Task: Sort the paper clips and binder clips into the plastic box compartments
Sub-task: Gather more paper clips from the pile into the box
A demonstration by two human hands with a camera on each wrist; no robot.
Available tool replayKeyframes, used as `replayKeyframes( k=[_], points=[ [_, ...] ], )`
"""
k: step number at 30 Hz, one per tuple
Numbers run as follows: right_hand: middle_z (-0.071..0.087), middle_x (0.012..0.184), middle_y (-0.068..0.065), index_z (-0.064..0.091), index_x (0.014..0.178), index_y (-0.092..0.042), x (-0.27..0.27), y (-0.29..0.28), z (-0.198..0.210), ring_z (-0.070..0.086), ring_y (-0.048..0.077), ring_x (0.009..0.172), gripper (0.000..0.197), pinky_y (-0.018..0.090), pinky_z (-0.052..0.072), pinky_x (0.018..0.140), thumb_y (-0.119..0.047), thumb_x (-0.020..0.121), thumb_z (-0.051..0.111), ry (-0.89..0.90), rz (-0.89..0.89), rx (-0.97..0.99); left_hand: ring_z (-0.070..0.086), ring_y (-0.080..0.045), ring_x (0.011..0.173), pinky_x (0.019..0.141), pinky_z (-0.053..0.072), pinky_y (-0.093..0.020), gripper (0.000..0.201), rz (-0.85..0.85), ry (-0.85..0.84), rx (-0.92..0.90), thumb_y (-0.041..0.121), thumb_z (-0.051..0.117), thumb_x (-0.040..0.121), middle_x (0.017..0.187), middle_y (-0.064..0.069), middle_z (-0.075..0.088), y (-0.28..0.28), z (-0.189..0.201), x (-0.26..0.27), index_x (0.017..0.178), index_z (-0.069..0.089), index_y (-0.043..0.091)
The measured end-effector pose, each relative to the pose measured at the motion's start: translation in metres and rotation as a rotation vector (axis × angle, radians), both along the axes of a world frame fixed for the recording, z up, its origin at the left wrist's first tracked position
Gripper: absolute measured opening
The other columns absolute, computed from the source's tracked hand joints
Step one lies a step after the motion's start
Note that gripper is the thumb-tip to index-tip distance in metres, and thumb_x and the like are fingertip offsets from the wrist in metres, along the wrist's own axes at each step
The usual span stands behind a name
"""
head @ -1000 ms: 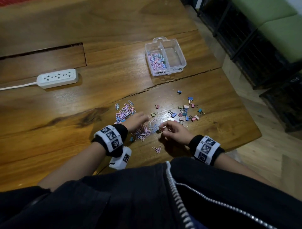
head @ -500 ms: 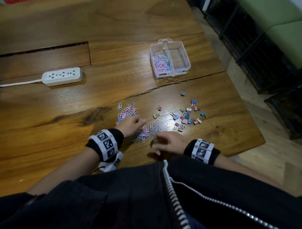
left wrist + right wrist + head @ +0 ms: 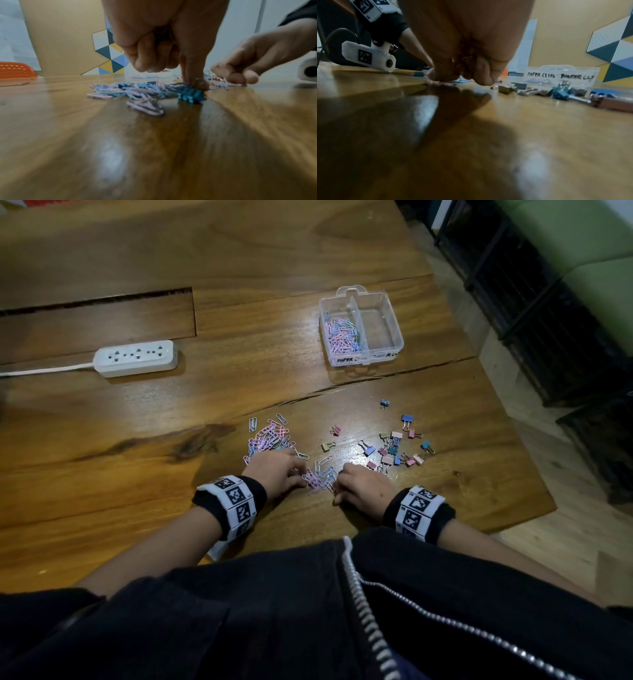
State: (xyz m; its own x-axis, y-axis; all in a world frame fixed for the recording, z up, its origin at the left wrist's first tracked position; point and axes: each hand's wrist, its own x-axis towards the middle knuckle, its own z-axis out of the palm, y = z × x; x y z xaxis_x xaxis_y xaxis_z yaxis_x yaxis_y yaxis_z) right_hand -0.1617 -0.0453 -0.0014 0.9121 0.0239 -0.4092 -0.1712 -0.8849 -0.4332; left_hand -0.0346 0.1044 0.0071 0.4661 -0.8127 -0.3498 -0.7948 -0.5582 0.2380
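Pastel paper clips lie in a large heap (image 3: 267, 436) and a smaller heap (image 3: 320, 474) on the wooden table (image 3: 239, 392). My left hand (image 3: 279, 470) sits at the left of the smaller heap. Its fingers (image 3: 150, 54) are curled around a few paper clips, and one fingertip presses on the heap (image 3: 137, 90). My right hand (image 3: 359, 486) is at the heap's right side, fingers (image 3: 481, 73) curled over paper clips in the palm. Coloured binder clips (image 3: 394, 446) are scattered to the right. The clear plastic box (image 3: 394, 320) stands farther back, with paper clips (image 3: 340, 332) in its left compartment.
A white power strip (image 3: 137, 357) with its cable lies at the back left. The table's right edge (image 3: 534, 474) drops to the floor, and dark shelving (image 3: 548, 302) stands beyond. A teal binder clip (image 3: 191, 95) lies beside the heap by my left hand.
My right hand dipped toward the near table edge over a stray pink clip, then came back up to the small heap. That clip is gone from its spot. The left hand stayed at the heap.
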Motion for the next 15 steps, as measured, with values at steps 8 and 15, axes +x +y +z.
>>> replayKeyframes(
  k=[8, 15],
  points=[
    [0.05, 0.067, 0.001, 0.046, 0.084, -0.015, 0.009, -0.013, 0.007, 0.046, 0.008, 0.052, 0.015, 0.02, 0.037, 0.047, -0.015, 0.095, 0.037, 0.05, -0.711, 0.702, 0.056, -0.021, 0.101, 0.077, 0.043, -0.029, 0.037, -0.026, 0.044, 0.016, 0.04, 0.038, 0.095, 0.113, -0.005, 0.052, -0.013, -0.001, -0.001, 0.11, 0.054, 0.011],
    [0.052, 0.091, 0.003, 0.043, 0.097, -0.018, 0.018, 0.003, 0.016, 0.051, 0.015, 0.079, 0.016, 0.024, 0.042, 0.068, -0.034, 0.093, 0.04, 0.059, -0.605, 0.616, 0.04, -0.015, 0.071, 0.06, 0.035, -0.02, 0.02, 0.281, 0.633, -0.196, 0.022, 0.035, 0.098, 0.078, 0.001, 0.041, -0.009, 0.015, 0.008, 0.079, 0.041, 0.019]
  ],
)
